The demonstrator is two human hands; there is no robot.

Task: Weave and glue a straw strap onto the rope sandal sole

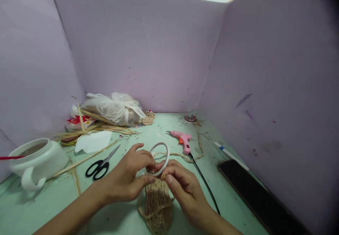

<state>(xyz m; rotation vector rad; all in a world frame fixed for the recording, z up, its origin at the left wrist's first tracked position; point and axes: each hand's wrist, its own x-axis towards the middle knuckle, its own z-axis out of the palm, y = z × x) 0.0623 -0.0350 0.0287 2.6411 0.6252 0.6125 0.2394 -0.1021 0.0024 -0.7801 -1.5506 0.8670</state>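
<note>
A white ring (167, 152) stands upright between my hands, above a coiled, woven straw-rope piece (158, 218). My left hand (131, 175) is closed on the ring's lower left, thumb and fingers by the top of the woven piece. From the other side my right hand (185, 189) pinches at the ring's lower right, where a bit of straw rope shows at the fingertips. Loose straw rope (175, 154) trails behind the ring toward the right, and another strand loops across the woven piece. The fingers hide where ring and rope meet.
On the right lie a pink glue gun (182, 139) with a black cord, a white strip (230, 155) and a long dark board (254, 192). Leftward are black-handled scissors (102, 166), a white pot (45, 161), straw strips (79, 162) and a plastic bag (113, 109). Purple panels (148, 51) surround the table.
</note>
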